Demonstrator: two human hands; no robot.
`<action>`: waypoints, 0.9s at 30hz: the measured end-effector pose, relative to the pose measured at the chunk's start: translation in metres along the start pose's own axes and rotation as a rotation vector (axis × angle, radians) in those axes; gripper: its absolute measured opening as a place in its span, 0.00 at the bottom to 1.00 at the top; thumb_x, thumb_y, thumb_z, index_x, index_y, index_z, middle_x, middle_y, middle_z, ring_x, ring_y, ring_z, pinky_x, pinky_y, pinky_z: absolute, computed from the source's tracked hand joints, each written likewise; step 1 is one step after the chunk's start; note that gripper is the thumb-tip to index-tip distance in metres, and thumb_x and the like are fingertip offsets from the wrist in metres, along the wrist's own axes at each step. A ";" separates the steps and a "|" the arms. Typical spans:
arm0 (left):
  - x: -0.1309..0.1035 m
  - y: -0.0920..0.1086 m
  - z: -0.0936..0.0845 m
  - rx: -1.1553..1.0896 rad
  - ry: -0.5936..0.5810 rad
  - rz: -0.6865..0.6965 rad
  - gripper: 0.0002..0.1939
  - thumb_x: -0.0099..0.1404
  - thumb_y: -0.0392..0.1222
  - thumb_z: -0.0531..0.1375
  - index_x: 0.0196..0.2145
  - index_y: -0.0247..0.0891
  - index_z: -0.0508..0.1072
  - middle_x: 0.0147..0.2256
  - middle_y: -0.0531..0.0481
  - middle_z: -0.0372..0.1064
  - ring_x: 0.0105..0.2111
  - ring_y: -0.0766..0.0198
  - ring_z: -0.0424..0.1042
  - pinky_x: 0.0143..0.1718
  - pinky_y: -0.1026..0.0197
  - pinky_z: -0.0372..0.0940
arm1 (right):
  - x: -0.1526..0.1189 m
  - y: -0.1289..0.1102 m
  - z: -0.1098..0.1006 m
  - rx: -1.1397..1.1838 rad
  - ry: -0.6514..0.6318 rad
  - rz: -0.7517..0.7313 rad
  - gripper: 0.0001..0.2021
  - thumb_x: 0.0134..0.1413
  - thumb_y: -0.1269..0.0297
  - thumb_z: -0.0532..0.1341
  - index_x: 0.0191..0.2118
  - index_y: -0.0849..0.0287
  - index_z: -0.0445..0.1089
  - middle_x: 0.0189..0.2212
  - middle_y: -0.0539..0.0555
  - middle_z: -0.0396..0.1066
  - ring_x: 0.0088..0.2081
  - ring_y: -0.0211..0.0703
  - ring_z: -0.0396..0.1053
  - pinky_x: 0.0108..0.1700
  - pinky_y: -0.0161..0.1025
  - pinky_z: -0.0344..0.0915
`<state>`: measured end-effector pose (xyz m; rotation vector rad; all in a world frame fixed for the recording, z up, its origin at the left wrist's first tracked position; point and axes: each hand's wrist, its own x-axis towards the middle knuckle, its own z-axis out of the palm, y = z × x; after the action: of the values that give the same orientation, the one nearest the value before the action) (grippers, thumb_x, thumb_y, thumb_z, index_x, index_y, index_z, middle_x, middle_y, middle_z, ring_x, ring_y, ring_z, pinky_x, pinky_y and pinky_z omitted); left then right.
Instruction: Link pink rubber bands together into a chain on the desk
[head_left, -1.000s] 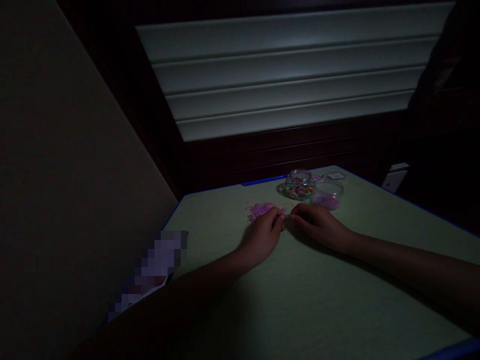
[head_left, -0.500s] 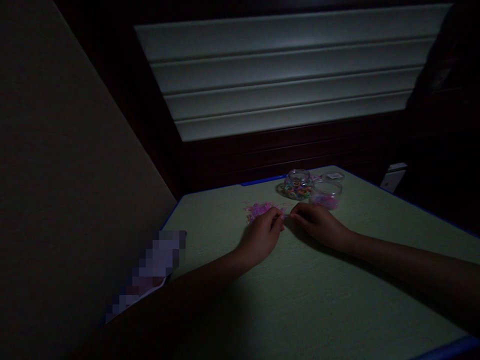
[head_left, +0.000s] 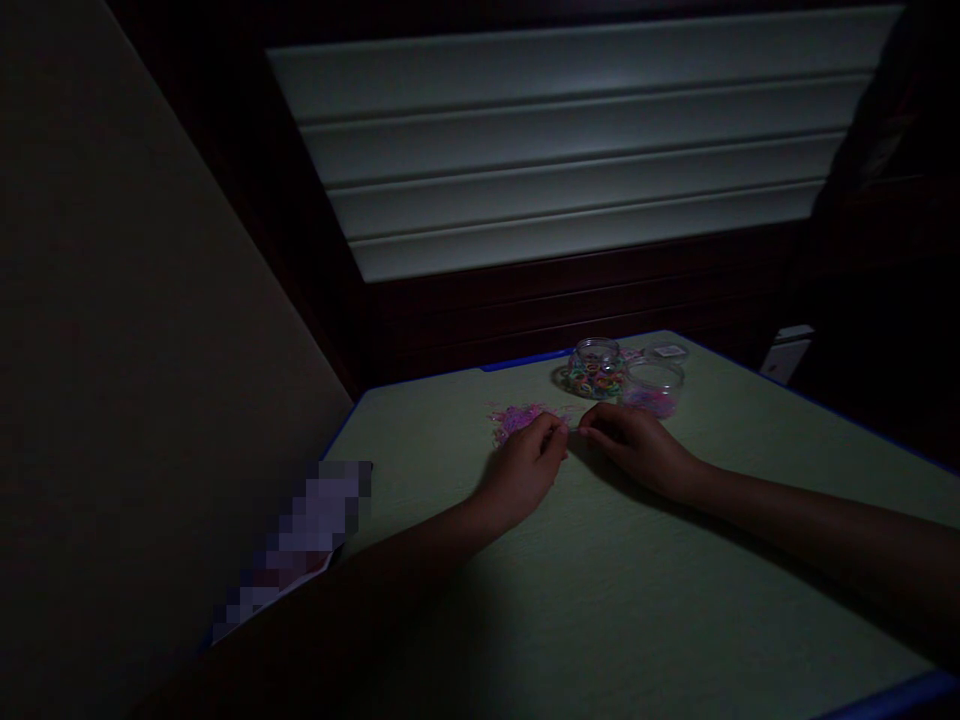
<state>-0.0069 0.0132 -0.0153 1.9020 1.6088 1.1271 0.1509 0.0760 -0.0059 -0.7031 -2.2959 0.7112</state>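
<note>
My left hand is pinched closed beside a small heap of pink and purple elastic bands on the table. Facing it, my right hand is also in a pinch, its fingertips a short gap away. A thin pale elastic band seems to stretch between the two pinches, though it is dim and small. Just behind my right hand stands a clear open jar with pink bands in it. Left of that, a second clear jar holds many-coloured bands.
A clear round lid with a white label lies behind the jars. The pale green table has a blue edge. A blurred-out flat item lies at its left edge. Beyond stands a dark wooden panel with pale slats.
Both hands stay almost in place, fingertips still facing each other in a pinch. The jars and the heap of bands have not moved.
</note>
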 end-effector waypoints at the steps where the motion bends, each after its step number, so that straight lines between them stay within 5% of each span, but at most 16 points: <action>1: 0.000 0.000 0.000 -0.006 0.003 0.001 0.13 0.62 0.48 0.44 0.31 0.38 0.62 0.26 0.54 0.63 0.22 0.72 0.61 0.22 0.68 0.56 | 0.000 0.000 0.000 0.002 0.001 0.000 0.09 0.52 0.63 0.50 0.32 0.61 0.65 0.24 0.51 0.67 0.25 0.35 0.62 0.27 0.32 0.56; 27: -0.001 -0.003 -0.001 0.095 0.014 0.040 0.12 0.63 0.45 0.43 0.30 0.39 0.61 0.27 0.54 0.63 0.23 0.72 0.61 0.22 0.69 0.54 | -0.001 -0.008 0.000 0.037 -0.025 0.025 0.14 0.52 0.56 0.49 0.34 0.61 0.64 0.25 0.51 0.67 0.25 0.35 0.62 0.25 0.31 0.55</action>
<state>-0.0093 0.0125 -0.0176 1.9980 1.6661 1.1002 0.1494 0.0702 -0.0012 -0.7112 -2.2946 0.7758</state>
